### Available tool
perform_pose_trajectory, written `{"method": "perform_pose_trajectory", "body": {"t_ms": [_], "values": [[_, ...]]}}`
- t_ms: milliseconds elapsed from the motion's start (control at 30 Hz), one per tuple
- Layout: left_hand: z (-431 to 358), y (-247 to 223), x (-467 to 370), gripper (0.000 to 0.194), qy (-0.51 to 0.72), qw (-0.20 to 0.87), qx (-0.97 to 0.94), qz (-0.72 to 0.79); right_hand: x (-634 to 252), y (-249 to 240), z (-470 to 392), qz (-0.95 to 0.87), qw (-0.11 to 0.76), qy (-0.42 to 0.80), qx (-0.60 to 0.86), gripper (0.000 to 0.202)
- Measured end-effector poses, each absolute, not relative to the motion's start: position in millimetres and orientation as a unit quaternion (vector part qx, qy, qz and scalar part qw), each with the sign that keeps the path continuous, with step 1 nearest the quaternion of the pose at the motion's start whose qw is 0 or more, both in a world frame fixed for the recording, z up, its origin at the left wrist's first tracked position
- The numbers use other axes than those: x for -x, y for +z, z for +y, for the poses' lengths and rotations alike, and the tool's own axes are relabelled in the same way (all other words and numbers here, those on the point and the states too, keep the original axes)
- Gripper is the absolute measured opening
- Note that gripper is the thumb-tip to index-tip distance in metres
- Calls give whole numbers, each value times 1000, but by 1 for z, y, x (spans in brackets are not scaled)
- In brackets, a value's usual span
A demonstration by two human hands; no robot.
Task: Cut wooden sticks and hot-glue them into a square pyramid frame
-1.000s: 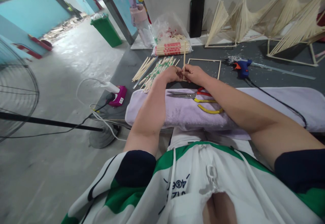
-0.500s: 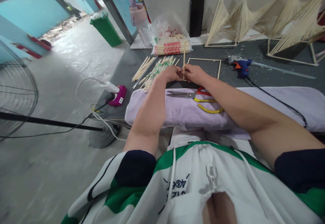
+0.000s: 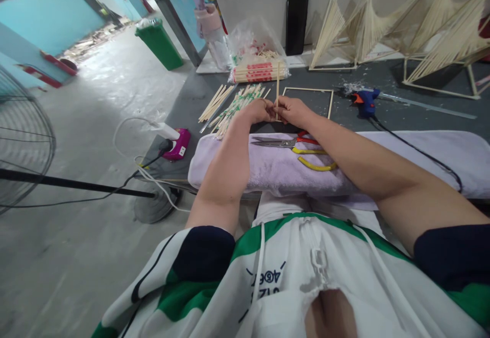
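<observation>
A thin wooden stick (image 3: pixel 278 83) stands upright at the near left corner of a flat stick frame (image 3: pixel 308 90) on the grey table. My right hand (image 3: pixel 292 111) pinches this stick near its foot. Close against it on the left, my left hand (image 3: pixel 262 110) has its fingers closed at the same corner; what they grip is partly hidden. Beside my left hand lie chopsticks in printed wrappers (image 3: pixel 241 102) and some bare sticks (image 3: pixel 216 102). Scissors (image 3: pixel 281 143) and a yellow-handled tool (image 3: pixel 316 165) rest below my hands on the lilac towel (image 3: pixel 222 169).
To the right lies a blue glue gun (image 3: pixel 366 103) with its cable across the towel. Stick structures (image 3: pixel 367 34) stand at the back right. A phone (image 3: pixel 296 25), a bottle (image 3: pixel 212 29) and a bag of chopsticks (image 3: pixel 260 71) line the back. A pink power socket (image 3: pixel 179 144) sits at the left edge.
</observation>
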State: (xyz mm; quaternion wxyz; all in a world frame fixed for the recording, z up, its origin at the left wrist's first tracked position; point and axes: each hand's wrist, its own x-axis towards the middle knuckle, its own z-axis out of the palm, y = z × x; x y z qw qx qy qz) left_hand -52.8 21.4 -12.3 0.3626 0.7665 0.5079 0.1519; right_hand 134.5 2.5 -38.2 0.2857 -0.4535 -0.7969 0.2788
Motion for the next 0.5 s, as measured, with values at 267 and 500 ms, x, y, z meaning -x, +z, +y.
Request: {"method": "perform_pose_trajectory", "body": {"t_ms": [267, 500], "values": [[20, -10, 54, 16, 149, 352, -775, 503, -135, -39, 2, -797, 290, 278, 451, 11], [23, -13, 54, 16, 154, 356, -774, 500, -134, -37, 1, -792, 283, 291, 456, 11]]}}
